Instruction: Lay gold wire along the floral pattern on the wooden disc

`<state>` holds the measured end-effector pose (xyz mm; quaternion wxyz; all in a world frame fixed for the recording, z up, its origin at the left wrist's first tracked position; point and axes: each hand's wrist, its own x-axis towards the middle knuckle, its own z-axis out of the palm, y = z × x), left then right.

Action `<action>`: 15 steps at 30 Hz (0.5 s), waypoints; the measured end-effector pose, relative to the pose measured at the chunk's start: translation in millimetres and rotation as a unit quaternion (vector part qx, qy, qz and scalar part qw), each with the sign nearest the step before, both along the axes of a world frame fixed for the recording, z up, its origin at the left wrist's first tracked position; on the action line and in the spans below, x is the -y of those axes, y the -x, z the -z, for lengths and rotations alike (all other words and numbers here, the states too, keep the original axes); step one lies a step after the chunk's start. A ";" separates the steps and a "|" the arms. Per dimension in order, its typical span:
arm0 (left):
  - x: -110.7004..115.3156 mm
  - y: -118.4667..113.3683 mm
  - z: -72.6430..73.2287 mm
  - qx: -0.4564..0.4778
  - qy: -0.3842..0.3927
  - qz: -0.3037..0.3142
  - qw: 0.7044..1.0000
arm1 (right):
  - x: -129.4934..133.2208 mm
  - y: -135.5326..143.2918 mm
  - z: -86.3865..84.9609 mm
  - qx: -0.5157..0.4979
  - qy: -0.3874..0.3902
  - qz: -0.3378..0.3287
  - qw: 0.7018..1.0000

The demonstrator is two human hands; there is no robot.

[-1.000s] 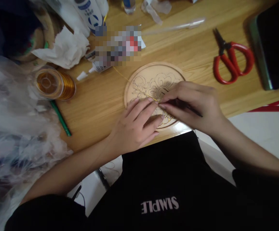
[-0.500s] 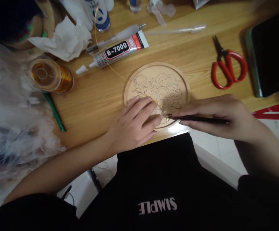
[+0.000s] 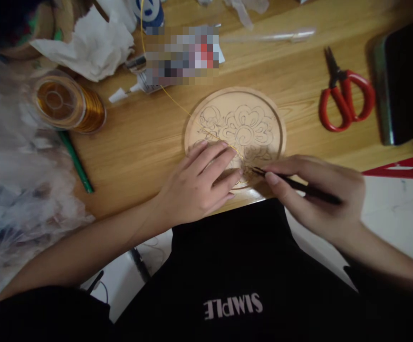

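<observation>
A round wooden plate (image 3: 281,137) with a flower drawing lies near the table's front edge. My left hand (image 3: 206,183) rests over its lower left part, fingers apart, next to a thin gold wire (image 3: 176,102) that runs up past the glue tube. Whether its fingertips pinch the wire is hard to see. Between the thumb and fingers of my right hand (image 3: 313,190) are dark tweezers (image 3: 299,184), their tips low on the plate beside my left fingertips. Small gold wire shapes lie there, partly hidden.
Red-handled pliers (image 3: 349,95) and a dark phone (image 3: 406,85) lie at the right. Left of the plate are a glue tube (image 3: 151,78), a gold wire spool (image 3: 71,102), crumpled tissue (image 3: 92,42), a green pen (image 3: 76,161) and clear plastic (image 3: 21,190).
My right hand has turned and moved slightly down, and the tweezer tips have shifted right, away from my left fingertips. My left hand stays on the plate. The view has shifted a little.
</observation>
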<state>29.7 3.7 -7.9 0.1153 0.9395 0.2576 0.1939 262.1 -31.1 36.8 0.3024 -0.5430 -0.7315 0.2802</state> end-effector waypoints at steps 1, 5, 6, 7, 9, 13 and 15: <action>0.1 0.1 0.3 -0.001 0.001 -0.003 1.000 | 8.0 5.8 0.8 0.000 -0.014 0.012 1.000; -0.5 0.6 0.2 0.003 0.001 0.003 1.000 | 28.7 22.6 5.8 0.057 -0.053 0.042 0.996; -0.8 0.6 -0.1 0.003 -0.002 0.007 1.000 | 30.6 24.9 7.0 0.074 -0.062 0.043 0.994; -0.9 0.6 -0.3 0.000 -0.006 0.008 1.000 | 31.5 26.7 7.9 0.088 -0.066 0.045 0.993; -0.6 0.2 -0.6 -0.001 -0.011 0.000 1.000 | 31.2 29.0 9.3 0.098 -0.063 0.053 0.992; 0.5 -0.3 -0.1 0.006 -0.010 -0.006 1.000 | 29.5 30.6 12.9 0.086 -0.062 0.074 0.992; 0.6 0.0 0.1 0.005 -0.002 0.000 1.000 | 29.9 30.3 15.2 0.084 -0.056 0.076 0.992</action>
